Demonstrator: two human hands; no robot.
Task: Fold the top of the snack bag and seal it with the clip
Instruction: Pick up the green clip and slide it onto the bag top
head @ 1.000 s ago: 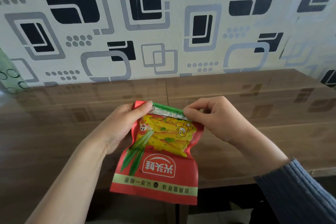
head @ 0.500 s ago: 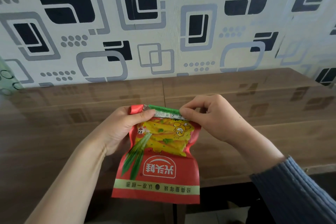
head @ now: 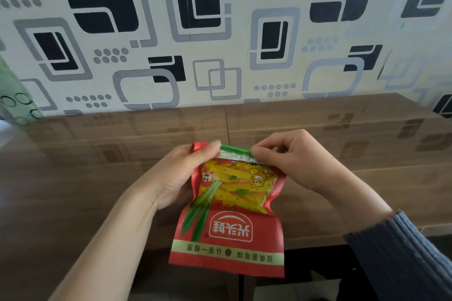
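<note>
A red snack bag (head: 230,217) with yellow and green artwork hangs upside down over the near edge of the table. Its far end is folded over into a narrow strip with a green edge (head: 234,150). My left hand (head: 181,176) pinches the left end of that fold, thumb on top. At the right end of the fold, my right hand (head: 293,161) pinches it between thumb and fingers. No clip is in view.
A glossy brown wooden table (head: 97,178) runs along a wall with black and grey patterned wallpaper (head: 220,32). The table's near edge passes under the bag, and dark floor lies below it. A greenish patterned object (head: 12,95) stands at the far left.
The fold at the bag's far end has been pressed a little flatter. Both hands keep their grip and have barely shifted.
</note>
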